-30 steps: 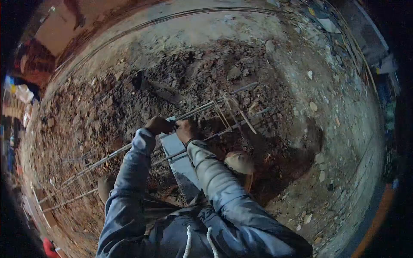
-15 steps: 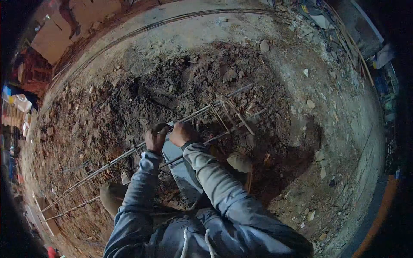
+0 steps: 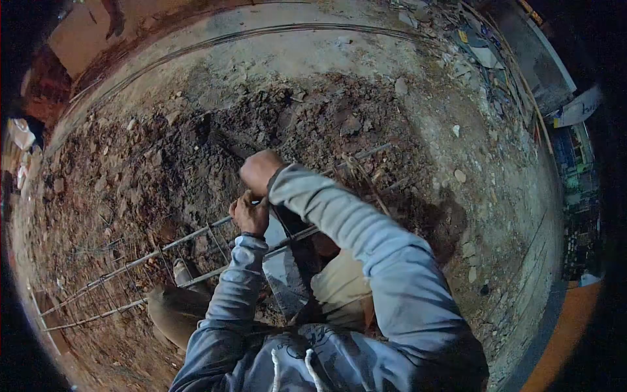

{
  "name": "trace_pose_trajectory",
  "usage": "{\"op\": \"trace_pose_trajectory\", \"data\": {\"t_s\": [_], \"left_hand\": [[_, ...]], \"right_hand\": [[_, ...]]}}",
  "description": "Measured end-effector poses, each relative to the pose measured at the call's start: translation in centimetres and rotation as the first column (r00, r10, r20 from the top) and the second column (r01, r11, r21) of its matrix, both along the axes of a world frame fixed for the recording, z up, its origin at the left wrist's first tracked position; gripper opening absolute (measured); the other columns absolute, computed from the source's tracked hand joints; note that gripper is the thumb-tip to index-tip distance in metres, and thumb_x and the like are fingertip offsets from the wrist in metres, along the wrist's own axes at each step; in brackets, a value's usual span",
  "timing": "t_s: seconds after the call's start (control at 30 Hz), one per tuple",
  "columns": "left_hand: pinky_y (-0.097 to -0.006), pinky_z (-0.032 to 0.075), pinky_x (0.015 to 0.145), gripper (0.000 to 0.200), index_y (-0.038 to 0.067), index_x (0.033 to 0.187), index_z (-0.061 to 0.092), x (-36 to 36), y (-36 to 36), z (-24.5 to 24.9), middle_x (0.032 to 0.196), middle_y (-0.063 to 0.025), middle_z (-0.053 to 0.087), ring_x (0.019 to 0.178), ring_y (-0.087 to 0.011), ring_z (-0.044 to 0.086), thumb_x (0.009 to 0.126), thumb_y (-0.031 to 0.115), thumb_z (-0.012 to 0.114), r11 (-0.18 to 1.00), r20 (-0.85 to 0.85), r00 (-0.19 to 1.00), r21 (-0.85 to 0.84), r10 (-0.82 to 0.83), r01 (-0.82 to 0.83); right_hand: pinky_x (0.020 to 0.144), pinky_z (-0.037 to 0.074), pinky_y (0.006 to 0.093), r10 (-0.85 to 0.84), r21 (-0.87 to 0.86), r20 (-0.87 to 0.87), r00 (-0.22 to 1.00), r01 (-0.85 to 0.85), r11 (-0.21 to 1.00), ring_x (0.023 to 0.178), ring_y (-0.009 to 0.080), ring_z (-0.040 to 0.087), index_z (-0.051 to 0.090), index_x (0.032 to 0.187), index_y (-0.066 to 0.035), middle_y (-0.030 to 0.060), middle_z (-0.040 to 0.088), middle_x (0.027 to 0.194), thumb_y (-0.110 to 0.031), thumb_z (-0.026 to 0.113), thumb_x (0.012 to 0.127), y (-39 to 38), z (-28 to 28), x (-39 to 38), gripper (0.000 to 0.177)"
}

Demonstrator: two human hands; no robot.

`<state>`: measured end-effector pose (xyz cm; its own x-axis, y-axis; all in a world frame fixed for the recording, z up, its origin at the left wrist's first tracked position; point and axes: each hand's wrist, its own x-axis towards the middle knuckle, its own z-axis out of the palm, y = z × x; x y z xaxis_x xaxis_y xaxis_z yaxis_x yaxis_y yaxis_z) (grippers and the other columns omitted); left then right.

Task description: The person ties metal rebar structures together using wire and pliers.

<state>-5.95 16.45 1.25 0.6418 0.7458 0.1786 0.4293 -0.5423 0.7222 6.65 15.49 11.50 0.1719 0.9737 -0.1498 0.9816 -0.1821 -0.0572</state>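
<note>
A long rebar cage [image 3: 124, 268] of thin steel bars with square ties runs from the lower left to the upper right, across my knees. My left hand [image 3: 250, 215] is closed at its upper bar, fingers curled where the bar passes behind them. Just above, my right hand [image 3: 261, 171] makes a fist close against the left fingertips. Whatever sits inside this fist is hidden. Below the hands, a grey flat block [image 3: 285, 284] lies between my legs, under the cage's lower bar.
Dark loose soil [image 3: 189, 153] with stones surrounds the cage. Long thin rods [image 3: 281, 29] lie along the pale ground at the far side. Scrap and boards [image 3: 486, 55] are piled at the upper right. An orange strip [image 3: 575, 333] edges the lower right.
My right hand has risen off the upper bar, its elbow swinging out to the right. My left hand has shifted slightly right. The camera view has tilted a little.
</note>
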Motion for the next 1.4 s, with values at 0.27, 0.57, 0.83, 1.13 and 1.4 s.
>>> {"op": "trace_pose_trajectory", "data": {"t_s": [0.27,0.57,0.83,1.13,1.4], "left_hand": [[-0.0424,0.032,0.085,0.032,0.01,0.082,0.06,0.1,0.6,0.9,0.079,-0.0088,0.062,0.085,-0.0299,0.055,0.072,0.04,0.065,0.995,-0.05,0.995,-0.054,-0.089,0.086],[-0.0448,0.032,0.087,0.02,0.011,0.087,0.058,-0.2,-0.4,0.2,0.086,-0.0066,0.06,0.088,-0.0271,0.054,0.075,0.027,0.062,0.946,-0.004,0.992,0.301,-0.124,0.12],[-0.0423,0.027,0.09,0.028,0.009,0.079,0.06,0.6,-0.8,1.0,0.082,-0.0084,0.061,0.086,-0.0273,0.054,0.077,0.036,0.06,0.996,-0.038,0.998,-0.068,0.047,-0.05],[-0.041,0.026,0.094,0.048,0.01,0.101,0.062,0.3,0.3,0.2,0.092,-0.0106,0.063,0.095,-0.0311,0.053,0.078,0.052,0.054,0.988,-0.22,0.975,-0.147,0.009,-0.042],[-0.0425,0.028,0.091,0.032,0.011,0.091,0.062,-0.6,0.0,0.7,0.089,-0.0084,0.063,0.089,-0.0284,0.056,0.077,0.04,0.061,0.995,-0.087,0.992,-0.064,-0.086,0.08]], "right_hand": [[0.074,0.05,0.042,-0.175,-0.35,-0.08,0.981,0.137,0.927,0.087,0.0323,0.062,0.067,0.083,-0.004,0.0177,0.064,0.089,-0.012,0.056,0.066,-5.8,1.3,0.5,0.022],[0.069,0.048,0.0458,0.102,0.453,0.105,0.989,-0.139,0.88,0.079,0.0313,0.06,0.065,0.08,-0.007,0.011,0.062,0.09,-0.009,0.056,0.071,-6.8,3.7,1.3,0.013],[0.093,0.035,0.0484,-0.689,0.286,-0.223,0.689,0.722,0.63,0.105,0.0394,0.044,0.038,0.127,-0.004,0.0216,0.047,0.111,-0.02,0.063,0.078,-24.4,0.4,1.6,0.058],[0.1,0.032,0.0448,-0.581,-0.305,0.019,0.814,0.558,0.771,0.121,0.0435,0.034,0.014,0.136,0.004,0.0297,0.038,0.127,-0.023,0.065,0.076,-27.0,-2.3,4.8,0.083],[0.062,0.047,0.0405,-0.502,-0.586,0.127,0.855,0.473,0.657,0.082,0.0309,0.058,0.04,0.129,-0.004,0.0176,0.059,0.104,-0.012,0.05,0.084,-23.3,0.1,8.5,0.048]]}}
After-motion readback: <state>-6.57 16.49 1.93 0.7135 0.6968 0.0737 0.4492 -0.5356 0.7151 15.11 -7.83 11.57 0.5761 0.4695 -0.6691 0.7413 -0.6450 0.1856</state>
